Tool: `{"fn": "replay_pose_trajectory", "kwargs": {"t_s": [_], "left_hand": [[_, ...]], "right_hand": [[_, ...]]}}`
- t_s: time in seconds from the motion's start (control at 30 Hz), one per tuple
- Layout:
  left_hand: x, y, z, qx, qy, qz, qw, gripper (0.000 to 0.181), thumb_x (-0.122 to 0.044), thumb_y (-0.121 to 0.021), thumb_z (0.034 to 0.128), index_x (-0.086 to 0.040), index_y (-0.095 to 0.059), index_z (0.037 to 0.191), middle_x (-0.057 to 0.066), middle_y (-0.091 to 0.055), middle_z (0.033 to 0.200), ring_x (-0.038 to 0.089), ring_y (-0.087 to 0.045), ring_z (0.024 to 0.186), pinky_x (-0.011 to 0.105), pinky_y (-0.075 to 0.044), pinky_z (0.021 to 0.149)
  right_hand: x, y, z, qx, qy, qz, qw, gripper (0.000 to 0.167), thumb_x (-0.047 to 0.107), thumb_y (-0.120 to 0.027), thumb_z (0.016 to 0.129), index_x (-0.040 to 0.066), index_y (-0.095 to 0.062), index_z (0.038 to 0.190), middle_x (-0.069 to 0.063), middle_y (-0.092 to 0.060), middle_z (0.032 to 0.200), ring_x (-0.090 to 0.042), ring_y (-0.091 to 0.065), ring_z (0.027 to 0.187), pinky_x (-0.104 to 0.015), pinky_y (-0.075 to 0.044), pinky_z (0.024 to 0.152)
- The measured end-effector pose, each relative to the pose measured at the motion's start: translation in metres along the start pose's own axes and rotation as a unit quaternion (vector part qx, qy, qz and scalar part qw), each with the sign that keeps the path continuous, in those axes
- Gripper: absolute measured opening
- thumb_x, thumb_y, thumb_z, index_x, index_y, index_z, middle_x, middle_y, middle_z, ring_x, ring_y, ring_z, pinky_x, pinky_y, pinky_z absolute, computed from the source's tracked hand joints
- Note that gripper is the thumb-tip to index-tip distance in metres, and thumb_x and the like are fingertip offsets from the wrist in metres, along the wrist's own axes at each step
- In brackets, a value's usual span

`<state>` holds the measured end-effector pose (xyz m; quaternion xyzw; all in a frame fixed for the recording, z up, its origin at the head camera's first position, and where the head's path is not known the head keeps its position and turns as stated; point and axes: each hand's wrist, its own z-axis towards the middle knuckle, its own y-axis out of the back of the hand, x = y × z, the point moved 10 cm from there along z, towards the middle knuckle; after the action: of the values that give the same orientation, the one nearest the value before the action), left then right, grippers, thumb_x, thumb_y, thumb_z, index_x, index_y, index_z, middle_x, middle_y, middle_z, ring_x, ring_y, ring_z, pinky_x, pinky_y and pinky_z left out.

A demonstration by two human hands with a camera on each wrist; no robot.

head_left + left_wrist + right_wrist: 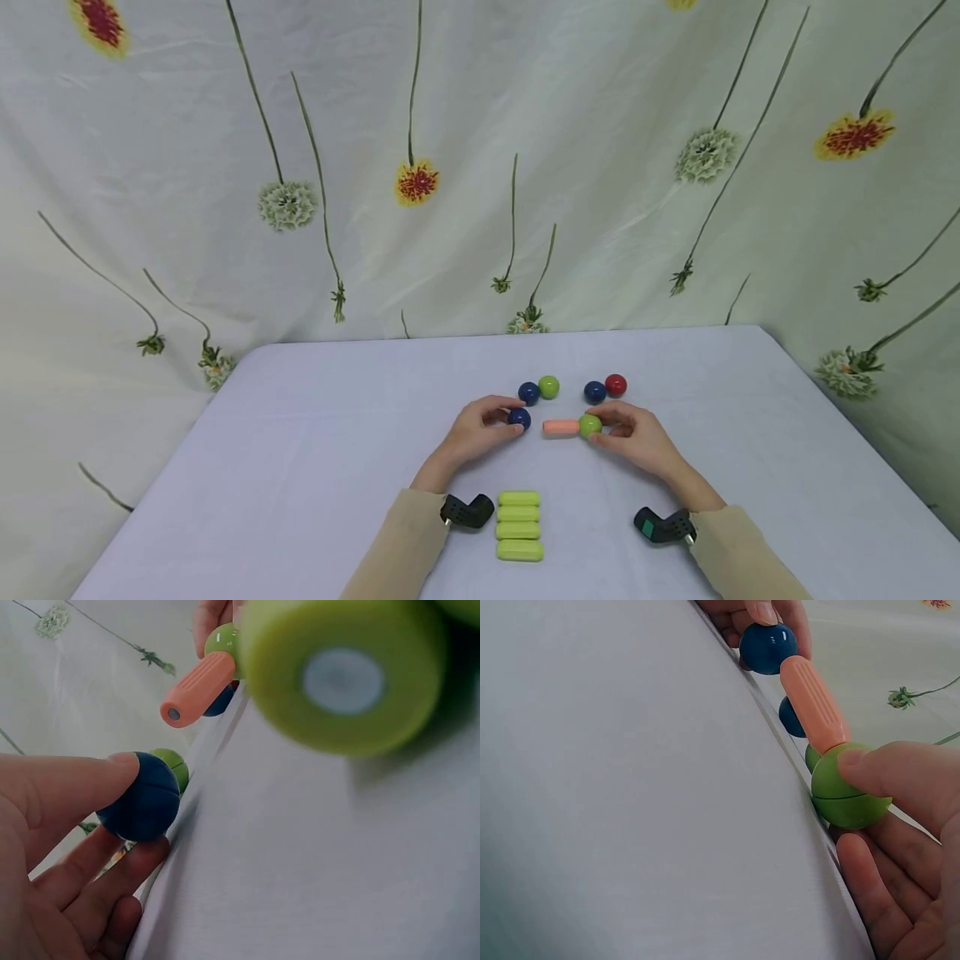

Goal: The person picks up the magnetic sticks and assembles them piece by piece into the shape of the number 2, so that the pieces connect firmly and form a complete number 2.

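My left hand (476, 429) pinches a dark blue ball (519, 419) between thumb and fingers. To its right, my right hand (636, 435) grips a green ball (589, 426). An orange ribbed rod (561, 427) sticks out from this ball toward the left. In the left wrist view the rod's free end shows a small grey disc (174, 714). A short gap parts the rod from the blue ball in the head view. The right wrist view shows my thumb on top of the green ball (847, 787), with fingers below it.
Behind the hands lie another blue ball (528, 393) beside a green ball (549, 387), and a blue ball (595, 392) beside a red ball (616, 385). Several yellow-green rods (518, 532) are lined up nearer me on the white-covered table (337, 433). A flowered curtain (465, 100) hangs behind.
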<state>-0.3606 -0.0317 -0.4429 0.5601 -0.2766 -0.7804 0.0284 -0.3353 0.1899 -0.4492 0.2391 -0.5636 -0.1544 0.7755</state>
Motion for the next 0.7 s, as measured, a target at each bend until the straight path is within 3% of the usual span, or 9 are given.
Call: {"fn": "replay_pose_trajectory", "kwargs": {"t_s": [0.2, 0.47, 0.57, 0.7], "left_hand": [[-0.006, -0.007, -0.004, 0.017, -0.009, -0.022, 0.9996, 0.036, -0.012, -0.071, 0.0831, -0.003, -0.064, 0.117, 0.010, -0.063, 0.113, 0.027, -0.058, 0.099, 0.047, -0.043, 0.090], [-0.045, -0.001, -0.016, 0.027, -0.016, -0.043, 0.9986, 0.035, -0.003, -0.069, 0.0827, 0.007, -0.062, 0.115, 0.020, -0.061, 0.112, 0.037, -0.057, 0.099, 0.053, -0.042, 0.090], [-0.046, -0.001, -0.016, 0.027, -0.015, -0.042, 0.9987, 0.035, -0.003, -0.069, 0.0827, 0.007, -0.062, 0.115, 0.020, -0.062, 0.110, 0.036, -0.057, 0.098, 0.053, -0.043, 0.089], [-0.028, -0.006, -0.011, 0.026, -0.011, -0.038, 0.9989, 0.036, -0.005, -0.070, 0.0824, 0.005, -0.062, 0.116, 0.018, -0.062, 0.111, 0.035, -0.057, 0.098, 0.052, -0.044, 0.088]], "right_hand": [[0.001, 0.000, -0.001, -0.002, -0.001, 0.000, 1.0000, 0.033, 0.013, -0.075, 0.079, 0.008, -0.066, 0.110, -0.006, -0.065, 0.105, -0.023, -0.060, 0.094, -0.024, -0.050, 0.070], [-0.001, 0.000, -0.001, -0.004, -0.003, -0.002, 1.0000, 0.033, 0.013, -0.075, 0.079, 0.008, -0.067, 0.110, -0.007, -0.065, 0.106, -0.023, -0.060, 0.094, -0.024, -0.050, 0.071], [-0.001, 0.000, 0.000, -0.004, -0.001, -0.004, 1.0000, 0.033, 0.013, -0.075, 0.079, 0.008, -0.066, 0.110, -0.007, -0.065, 0.106, -0.023, -0.060, 0.094, -0.024, -0.050, 0.071], [-0.001, 0.000, 0.000, -0.005, -0.005, -0.003, 1.0000, 0.033, 0.013, -0.075, 0.079, 0.008, -0.067, 0.111, -0.006, -0.065, 0.106, -0.022, -0.060, 0.094, -0.024, -0.050, 0.071]]}}
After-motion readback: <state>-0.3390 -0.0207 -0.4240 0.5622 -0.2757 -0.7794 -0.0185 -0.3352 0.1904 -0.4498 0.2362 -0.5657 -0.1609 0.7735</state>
